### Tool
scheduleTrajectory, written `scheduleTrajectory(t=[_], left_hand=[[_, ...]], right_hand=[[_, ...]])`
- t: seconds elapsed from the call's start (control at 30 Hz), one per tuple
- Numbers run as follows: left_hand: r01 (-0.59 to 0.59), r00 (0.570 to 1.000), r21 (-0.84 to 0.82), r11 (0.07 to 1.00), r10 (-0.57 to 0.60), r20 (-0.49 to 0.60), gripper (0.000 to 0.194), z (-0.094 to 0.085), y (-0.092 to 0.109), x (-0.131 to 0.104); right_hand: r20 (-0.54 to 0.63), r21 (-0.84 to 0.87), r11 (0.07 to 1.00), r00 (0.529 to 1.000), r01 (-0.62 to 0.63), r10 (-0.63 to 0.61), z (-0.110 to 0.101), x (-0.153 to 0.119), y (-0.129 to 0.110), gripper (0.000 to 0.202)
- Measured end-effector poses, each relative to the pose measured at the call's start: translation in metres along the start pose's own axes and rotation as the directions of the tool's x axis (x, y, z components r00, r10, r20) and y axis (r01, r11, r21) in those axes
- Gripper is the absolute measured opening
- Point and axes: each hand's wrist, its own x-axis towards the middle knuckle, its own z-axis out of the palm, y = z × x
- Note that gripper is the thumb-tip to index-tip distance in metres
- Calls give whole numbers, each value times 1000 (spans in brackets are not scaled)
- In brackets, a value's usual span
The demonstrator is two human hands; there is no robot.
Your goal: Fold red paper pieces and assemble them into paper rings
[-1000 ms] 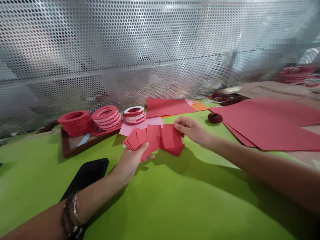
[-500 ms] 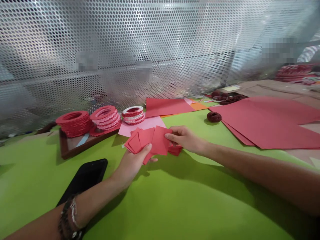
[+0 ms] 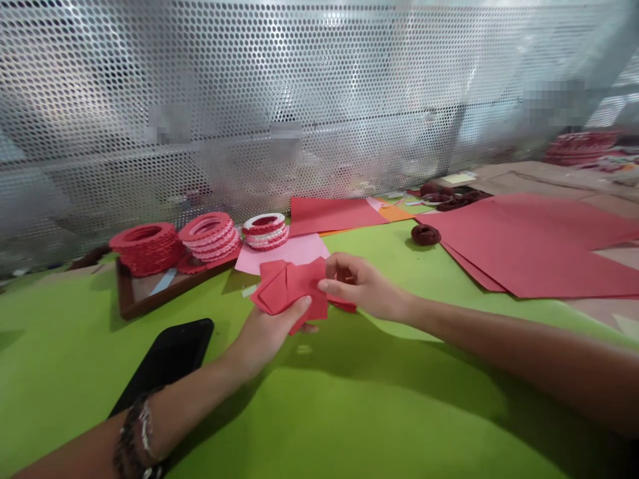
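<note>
Several small red paper pieces (image 3: 299,286) are fanned out above the green table. My left hand (image 3: 274,329) is closed on them from below, its thumb pressed across their front. At their right edge, my right hand (image 3: 357,283) pinches a red piece between thumb and fingers. More red paper (image 3: 345,305) shows behind and below my right hand, partly hidden by it. A pink sheet (image 3: 307,249) lies just behind the held pieces.
A brown tray (image 3: 174,296) at the left carries stacks of red and pink scalloped rings (image 3: 207,233). A black phone (image 3: 167,359) lies beside my left forearm. Large red sheets (image 3: 539,253) and a dark yarn ball (image 3: 426,233) lie right. A perforated metal screen (image 3: 319,100) stands behind.
The fanned red pieces have drawn closer together. My right hand has shifted slightly left and down, and its fingers are nearer my left thumb.
</note>
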Motion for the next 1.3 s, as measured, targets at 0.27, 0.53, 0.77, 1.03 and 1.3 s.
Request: scheduleTrajectory(t=[0.27,0.53,0.77,1.03,1.3], left_hand=[[84,996,59,995,-83,-22,17,2,6,-4],[190,979,42,981,-187,-78,24,3,13,-5],[111,988,-11,994,-111,-103,11,3,9,-4],[34,994,26,999,-31,-109,3,5,13,-8],[25,990,22,999,-21,-142,10,4,7,-10]], right_hand=[[3,175,977,992,-123,124,-1,-2,-4,28],[-18,19,990,990,-140,140,-11,1,-10,29],[63,-4,994,992,-109,109,-14,1,-10,27],[68,180,975,990,-133,123,-16,1,-8,26],[189,233,962,977,-143,99,-19,-1,-6,26]])
